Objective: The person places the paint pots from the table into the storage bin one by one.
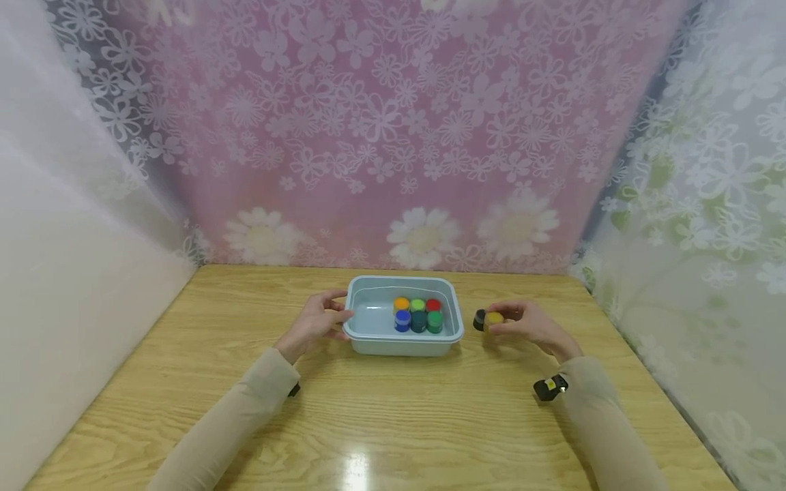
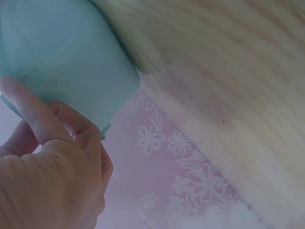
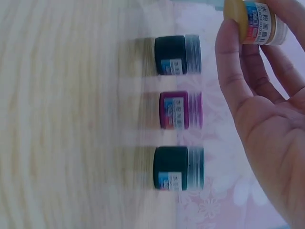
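Note:
My left hand (image 1: 316,319) grips the left end of a light blue plastic basin (image 1: 402,346), thumb at the rim. In the left wrist view the fingers (image 2: 76,121) bend against the basin's outer wall (image 2: 71,52). Several small paint jars stand together in the basin's right half, among them orange (image 1: 401,305), red (image 1: 432,306) and blue (image 1: 402,320) ones. To the right of the basin, my right hand (image 1: 529,323) pinches a yellow paint jar (image 3: 259,23) between thumb and fingers. A black-looking jar (image 1: 479,319) is close beside it, left of the fingertips.
In the right wrist view two dark green jars, one upper (image 3: 170,55) and one lower (image 3: 171,168), stand in a row with a magenta jar (image 3: 174,110) between them. The wooden table (image 1: 393,416) meets a pink flowered curtain (image 1: 344,232) behind the basin.

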`<state>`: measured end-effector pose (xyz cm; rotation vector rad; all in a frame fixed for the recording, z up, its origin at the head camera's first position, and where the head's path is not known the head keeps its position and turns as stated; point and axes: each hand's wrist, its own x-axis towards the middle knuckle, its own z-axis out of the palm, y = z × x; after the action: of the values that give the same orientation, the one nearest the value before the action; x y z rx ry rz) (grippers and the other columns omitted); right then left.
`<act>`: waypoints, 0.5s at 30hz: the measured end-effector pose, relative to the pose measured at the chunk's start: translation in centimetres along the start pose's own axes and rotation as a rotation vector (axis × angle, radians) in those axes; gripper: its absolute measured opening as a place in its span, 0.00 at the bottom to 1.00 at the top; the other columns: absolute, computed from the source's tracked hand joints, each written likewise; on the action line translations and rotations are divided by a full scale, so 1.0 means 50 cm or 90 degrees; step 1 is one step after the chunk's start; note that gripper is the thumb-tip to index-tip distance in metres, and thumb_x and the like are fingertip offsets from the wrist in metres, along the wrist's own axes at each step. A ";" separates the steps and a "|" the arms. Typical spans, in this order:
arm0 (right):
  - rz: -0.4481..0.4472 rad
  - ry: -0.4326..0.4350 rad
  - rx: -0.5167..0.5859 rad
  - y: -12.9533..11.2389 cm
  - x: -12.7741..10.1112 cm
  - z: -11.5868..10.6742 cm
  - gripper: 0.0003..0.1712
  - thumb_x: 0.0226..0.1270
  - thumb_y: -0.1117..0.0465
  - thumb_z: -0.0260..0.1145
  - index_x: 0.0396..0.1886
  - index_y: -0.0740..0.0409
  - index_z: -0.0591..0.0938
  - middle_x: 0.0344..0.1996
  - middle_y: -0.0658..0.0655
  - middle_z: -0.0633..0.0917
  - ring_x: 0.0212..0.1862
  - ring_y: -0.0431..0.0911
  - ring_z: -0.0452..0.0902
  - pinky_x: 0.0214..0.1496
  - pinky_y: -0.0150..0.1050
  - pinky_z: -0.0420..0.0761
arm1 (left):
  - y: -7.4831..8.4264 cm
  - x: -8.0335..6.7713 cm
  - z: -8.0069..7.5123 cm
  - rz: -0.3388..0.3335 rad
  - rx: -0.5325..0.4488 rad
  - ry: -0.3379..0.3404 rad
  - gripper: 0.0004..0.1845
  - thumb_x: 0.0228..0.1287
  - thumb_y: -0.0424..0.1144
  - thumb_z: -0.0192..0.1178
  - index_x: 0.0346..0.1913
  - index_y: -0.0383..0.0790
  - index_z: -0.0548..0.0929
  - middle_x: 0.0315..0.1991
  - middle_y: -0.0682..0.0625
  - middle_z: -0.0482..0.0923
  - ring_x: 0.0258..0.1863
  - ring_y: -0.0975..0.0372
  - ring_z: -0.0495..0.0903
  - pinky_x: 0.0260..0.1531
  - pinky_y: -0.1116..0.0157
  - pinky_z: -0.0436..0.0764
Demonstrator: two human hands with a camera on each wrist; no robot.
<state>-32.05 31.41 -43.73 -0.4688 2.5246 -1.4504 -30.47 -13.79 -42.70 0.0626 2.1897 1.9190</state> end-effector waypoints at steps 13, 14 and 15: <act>0.063 0.001 0.091 -0.063 0.022 0.039 0.35 0.57 0.54 0.76 0.62 0.60 0.76 0.61 0.61 0.77 0.51 0.42 0.77 0.57 0.40 0.80 | -0.001 0.004 0.004 -0.009 0.001 0.014 0.30 0.66 0.30 0.62 0.70 0.42 0.69 0.45 0.41 0.69 0.30 0.55 0.80 0.33 0.52 0.89; 0.065 0.004 0.092 -0.069 0.024 0.043 0.34 0.57 0.53 0.76 0.62 0.59 0.77 0.62 0.61 0.76 0.52 0.43 0.76 0.58 0.41 0.79 | -0.001 0.004 0.003 -0.009 0.001 0.016 0.30 0.66 0.30 0.63 0.70 0.42 0.69 0.45 0.41 0.69 0.30 0.55 0.80 0.33 0.53 0.89; 0.072 0.013 0.094 -0.077 0.026 0.048 0.34 0.57 0.52 0.76 0.61 0.57 0.77 0.62 0.60 0.76 0.53 0.43 0.75 0.59 0.42 0.78 | -0.001 0.004 0.003 -0.010 0.002 0.017 0.30 0.66 0.30 0.63 0.70 0.42 0.69 0.45 0.41 0.69 0.30 0.55 0.80 0.33 0.52 0.89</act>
<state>-31.85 27.21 -41.63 -0.2833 2.3940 -1.5899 -30.63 -13.60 -42.80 0.0200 2.2037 1.9197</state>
